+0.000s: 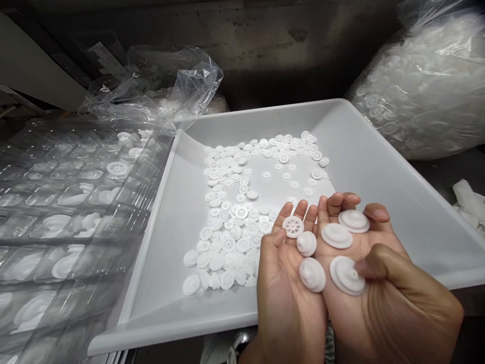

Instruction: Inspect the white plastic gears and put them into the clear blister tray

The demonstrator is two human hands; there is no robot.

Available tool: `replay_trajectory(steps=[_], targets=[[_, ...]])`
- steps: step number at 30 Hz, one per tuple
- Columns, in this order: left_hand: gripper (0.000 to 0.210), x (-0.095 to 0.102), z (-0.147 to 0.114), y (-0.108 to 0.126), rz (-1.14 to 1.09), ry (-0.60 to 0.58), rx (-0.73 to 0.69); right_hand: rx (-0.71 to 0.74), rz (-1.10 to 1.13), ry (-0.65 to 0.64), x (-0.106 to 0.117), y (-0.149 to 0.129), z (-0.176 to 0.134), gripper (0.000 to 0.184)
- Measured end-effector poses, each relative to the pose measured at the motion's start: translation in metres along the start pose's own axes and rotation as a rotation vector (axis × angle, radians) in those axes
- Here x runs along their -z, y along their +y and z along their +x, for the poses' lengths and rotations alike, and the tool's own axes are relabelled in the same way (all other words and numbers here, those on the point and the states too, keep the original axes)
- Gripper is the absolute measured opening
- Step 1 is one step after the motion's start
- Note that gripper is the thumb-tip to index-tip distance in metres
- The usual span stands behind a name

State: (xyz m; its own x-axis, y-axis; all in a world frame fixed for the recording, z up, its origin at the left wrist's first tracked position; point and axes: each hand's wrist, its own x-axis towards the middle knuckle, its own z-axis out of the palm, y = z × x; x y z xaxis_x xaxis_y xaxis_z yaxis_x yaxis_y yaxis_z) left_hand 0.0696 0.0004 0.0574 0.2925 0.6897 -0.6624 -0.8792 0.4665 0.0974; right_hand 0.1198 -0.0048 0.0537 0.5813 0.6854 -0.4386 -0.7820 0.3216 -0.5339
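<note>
Both my hands are held side by side, palms up, above the front right part of a large white tray (pixel 147 263). On my left hand (pixel 293 298) lie a spoked white plastic gear (pixel 293 227), touched by the thumb, and two more gears with raised hubs. My right hand (pixel 386 288) carries three wider white gears, with the thumb resting on the nearest gear (pixel 347 275). The fingers of both hands are slightly curled. Many loose white gears (pixel 227 245) lie spread over the tray floor, thickest at its left and front.
Left of the tray are clear plastic blister trays (pixel 56 197) with white parts in some pockets. Behind them sits a crumpled clear bag (pixel 193 86). A big clear bag full of white gears (pixel 424 91) stands at the back right, beside the tray rim.
</note>
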Motion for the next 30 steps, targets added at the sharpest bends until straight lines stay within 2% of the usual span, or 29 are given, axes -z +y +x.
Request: replay_trajectory(steps=[2,5,9,12,16,21,25,28,30], targets=[[0.031,0.000,0.000,-0.002,0.040,-0.019,0.010,0.084,-0.028,-0.020,0.002,0.002,-0.004,0.057],[0.021,0.000,-0.001,-0.004,0.105,-0.086,0.077,0.180,-0.103,-0.125,0.007,0.005,-0.012,0.050],[0.024,-0.001,-0.003,-0.004,0.126,-0.159,0.139,0.379,-0.462,-0.300,0.017,0.003,-0.014,0.031],[0.027,-0.003,-0.003,-0.003,0.116,-0.181,0.141,0.494,-0.660,-0.403,0.023,-0.001,-0.009,0.026],[0.029,-0.003,0.001,-0.001,0.029,-0.091,0.160,0.591,-0.815,-0.498,0.026,-0.005,-0.003,0.021],[0.024,-0.001,0.004,0.002,-0.014,-0.087,0.100,0.674,-0.982,-0.563,0.028,-0.006,-0.002,0.016],[0.021,-0.003,0.002,0.003,0.003,0.032,0.064,0.704,-1.055,-0.584,0.029,-0.009,-0.001,0.016],[0.027,-0.003,-0.001,0.006,-0.007,0.069,0.131,0.758,-1.156,-0.617,0.031,-0.015,0.002,0.017],[0.027,-0.001,-0.002,0.007,-0.010,0.052,0.205,0.803,-1.225,-0.647,0.033,-0.021,0.005,0.017]])
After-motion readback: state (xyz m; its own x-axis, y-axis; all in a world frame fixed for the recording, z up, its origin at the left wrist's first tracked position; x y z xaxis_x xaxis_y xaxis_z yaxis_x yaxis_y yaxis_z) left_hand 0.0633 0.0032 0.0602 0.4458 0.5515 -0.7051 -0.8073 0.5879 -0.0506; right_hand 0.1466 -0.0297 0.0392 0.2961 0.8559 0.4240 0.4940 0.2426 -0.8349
